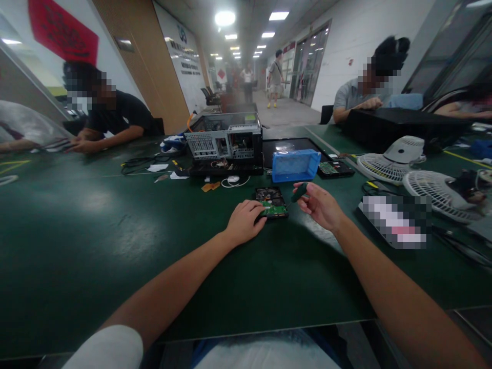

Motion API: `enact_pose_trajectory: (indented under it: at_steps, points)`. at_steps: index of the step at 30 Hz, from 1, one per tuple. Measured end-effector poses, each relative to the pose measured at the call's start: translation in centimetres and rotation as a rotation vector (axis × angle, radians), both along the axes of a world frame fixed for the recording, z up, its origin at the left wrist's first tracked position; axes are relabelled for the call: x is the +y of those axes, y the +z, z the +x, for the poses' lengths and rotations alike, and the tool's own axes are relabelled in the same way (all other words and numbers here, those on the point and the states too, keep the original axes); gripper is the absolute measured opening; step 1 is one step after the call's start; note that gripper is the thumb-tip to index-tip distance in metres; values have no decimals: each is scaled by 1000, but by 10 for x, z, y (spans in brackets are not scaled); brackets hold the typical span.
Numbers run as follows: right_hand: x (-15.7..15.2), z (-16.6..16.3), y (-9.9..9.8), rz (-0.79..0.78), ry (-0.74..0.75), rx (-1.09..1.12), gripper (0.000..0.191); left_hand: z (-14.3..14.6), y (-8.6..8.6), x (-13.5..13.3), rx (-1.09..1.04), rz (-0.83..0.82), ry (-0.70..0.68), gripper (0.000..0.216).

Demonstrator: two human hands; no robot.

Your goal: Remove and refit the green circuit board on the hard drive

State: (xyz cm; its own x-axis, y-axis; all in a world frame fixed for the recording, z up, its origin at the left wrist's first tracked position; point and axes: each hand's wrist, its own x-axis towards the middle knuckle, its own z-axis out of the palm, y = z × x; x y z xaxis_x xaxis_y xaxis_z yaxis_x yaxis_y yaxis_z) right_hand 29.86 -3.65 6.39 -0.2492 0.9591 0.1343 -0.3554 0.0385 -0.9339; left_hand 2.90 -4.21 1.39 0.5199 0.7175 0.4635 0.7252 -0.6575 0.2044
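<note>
A hard drive (271,195) lies on the green table with its green circuit board facing up. My left hand (245,219) grips its left side, fingers over the board and thumb at the near edge. In my right hand (320,204) is a screwdriver (299,192) with a dark green handle, pinched between thumb and fingers. Its thin shaft slants down to the left, and the tip is close to the drive's right edge. Whether the tip touches the drive I cannot tell.
Behind the drive stand a blue plastic bin (295,165) and an opened computer case (226,141). A second hard drive (335,168) lies right of the bin. White fan parts (392,160) and cables crowd the right side. Co-workers sit across the table (115,241).
</note>
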Motion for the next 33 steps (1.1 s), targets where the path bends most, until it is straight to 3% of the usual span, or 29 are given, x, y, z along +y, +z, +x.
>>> enact_pose_trajectory:
  at_steps: [4,11,23,28,33]
  points:
    - [1,1,-1,37,5,0,24,0,-1,0,-7,1,-1,29]
    - [4,1,-3,-88,24,76,33,0,2,-1,-4,-7,-5,30]
    - [2,0,-4,-7,17,26,26,0,0,0,0,-7,-4,30]
    - [3,0,-5,-83,79,63,32,0,-1,1,-6,3,1,29]
    - [2,-1,-3,-75,44,48,31,0,0,0,-2,-3,-4,29]
